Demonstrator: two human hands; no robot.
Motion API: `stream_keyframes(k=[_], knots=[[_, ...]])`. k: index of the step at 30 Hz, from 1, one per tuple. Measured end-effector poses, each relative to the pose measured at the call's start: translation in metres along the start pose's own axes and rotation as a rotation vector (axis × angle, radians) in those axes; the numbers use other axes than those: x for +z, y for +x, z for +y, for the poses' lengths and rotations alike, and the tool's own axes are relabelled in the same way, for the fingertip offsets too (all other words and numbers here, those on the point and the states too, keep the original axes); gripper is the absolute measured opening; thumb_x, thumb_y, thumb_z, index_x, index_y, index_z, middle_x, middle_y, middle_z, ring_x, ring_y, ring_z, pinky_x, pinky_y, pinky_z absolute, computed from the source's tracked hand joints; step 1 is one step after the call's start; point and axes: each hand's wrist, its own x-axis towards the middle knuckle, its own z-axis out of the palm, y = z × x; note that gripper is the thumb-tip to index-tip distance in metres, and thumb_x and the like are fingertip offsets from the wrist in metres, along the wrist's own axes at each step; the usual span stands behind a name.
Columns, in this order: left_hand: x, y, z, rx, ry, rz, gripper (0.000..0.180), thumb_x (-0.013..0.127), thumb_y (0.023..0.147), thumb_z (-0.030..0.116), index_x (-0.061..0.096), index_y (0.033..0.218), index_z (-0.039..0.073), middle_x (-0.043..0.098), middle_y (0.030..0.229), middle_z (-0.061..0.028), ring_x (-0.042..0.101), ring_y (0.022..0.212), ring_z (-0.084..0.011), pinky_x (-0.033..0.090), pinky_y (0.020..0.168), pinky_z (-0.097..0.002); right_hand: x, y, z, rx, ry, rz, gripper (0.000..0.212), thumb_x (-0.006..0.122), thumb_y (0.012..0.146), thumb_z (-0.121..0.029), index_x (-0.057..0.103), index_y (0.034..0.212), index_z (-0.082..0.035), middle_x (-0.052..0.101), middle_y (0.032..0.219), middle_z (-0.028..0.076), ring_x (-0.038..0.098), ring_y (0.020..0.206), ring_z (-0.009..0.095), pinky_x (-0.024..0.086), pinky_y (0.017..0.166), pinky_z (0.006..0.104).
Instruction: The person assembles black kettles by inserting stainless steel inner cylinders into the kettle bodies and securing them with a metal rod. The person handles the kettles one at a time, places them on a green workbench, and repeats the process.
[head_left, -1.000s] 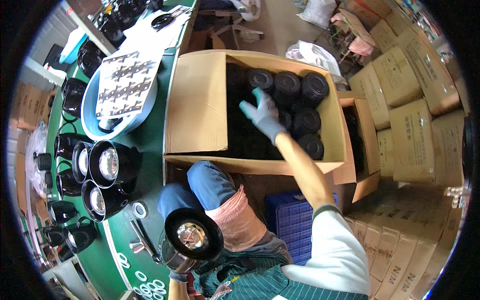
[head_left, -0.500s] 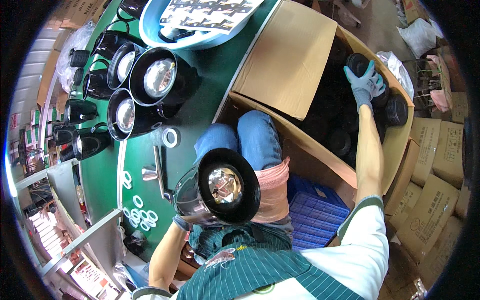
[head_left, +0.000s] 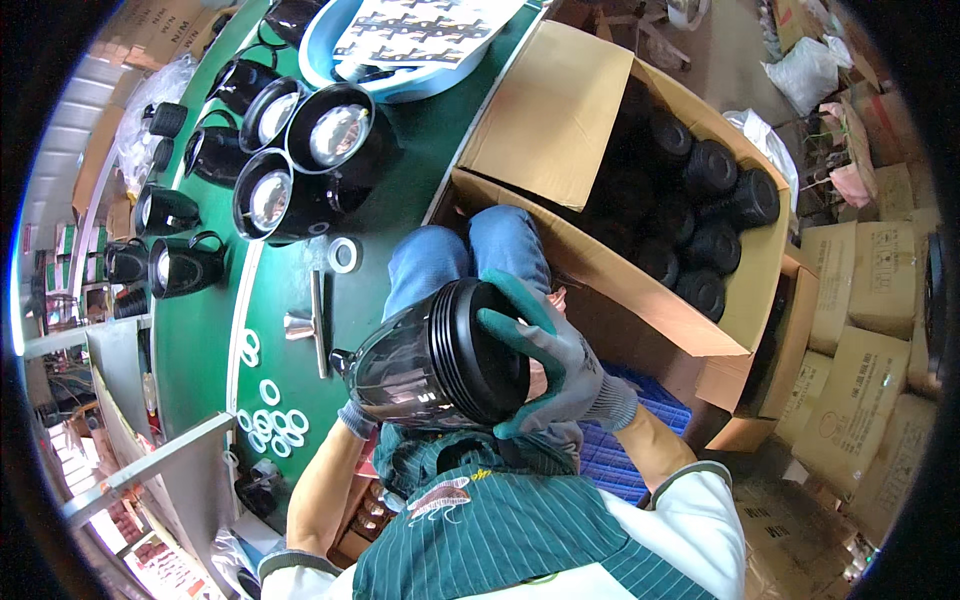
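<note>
Above my lap a glossy black jug [head_left: 393,368] lies tilted on its side, its wide end toward the right. My left hand [head_left: 358,420] holds it from below, with most of the fingers hidden behind it. My right hand [head_left: 572,378], in a grey and green glove, grips a black ribbed round cap [head_left: 492,355] over that wide end. The cap covers the opening; whether it is threaded on, I cannot tell. To the left on the green table [head_left: 205,355] lie a metal bar [head_left: 318,325], several white rings [head_left: 270,424] and one larger pale ring [head_left: 345,255].
Several black jugs with shiny inner liners [head_left: 338,135] stand at the table's far left. A light-blue basin [head_left: 420,90] holds printed sheets. An open cardboard box [head_left: 610,255] at the right contains several black caps [head_left: 712,165]. A blue crate [head_left: 640,430] sits below, with cartons [head_left: 845,410] stacked farther right.
My right hand has come from the cardboard box to the jug, bringing a black ribbed cap to its wide end. The jug's shiny interior is now covered.
</note>
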Motion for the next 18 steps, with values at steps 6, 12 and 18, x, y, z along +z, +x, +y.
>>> stream_keyframes(k=[6, 12, 18], knots=[[-0.02, -0.006, 0.006, -0.031, 0.048, -0.115, 0.047, 0.062, 0.1, 0.005, 0.055, 0.147, 0.006, 0.06, 0.144, -0.0164, 0.068, 0.118, -0.0278, 0.059, 0.098, -0.0451, 0.01, -0.006, -0.032, -0.146, -0.212, -0.109, 0.109, 0.094, 0.058, -0.052, 0.052, 0.153, -0.017, 0.028, 0.164, 0.026, 0.036, 0.147, 0.044, 0.033, 0.119, 0.0516], [-0.009, -0.011, 0.013, -0.081, -0.064, -0.188, 0.048, 0.056, 0.101, 0.002, 0.052, 0.149, 0.004, 0.059, 0.147, -0.0133, 0.065, 0.121, -0.0251, 0.054, 0.104, -0.0421, 0.037, -0.015, -0.063, -0.097, -0.404, -0.098, 0.108, 0.093, 0.058, -0.056, 0.054, 0.151, -0.019, 0.033, 0.16, 0.029, 0.041, 0.143, 0.047, 0.039, 0.116, 0.0522], [-0.054, -0.002, -0.002, -0.13, -0.099, -0.344, 0.05, 0.058, 0.1, -0.001, 0.052, 0.149, 0.005, 0.058, 0.148, -0.0108, 0.065, 0.12, -0.0217, 0.054, 0.105, -0.0432, 0.058, -0.016, -0.078, -0.128, -0.416, -0.052, 0.106, 0.092, 0.057, -0.058, 0.056, 0.148, -0.018, 0.036, 0.157, 0.033, 0.04, 0.144, 0.049, 0.039, 0.115, 0.0534]])
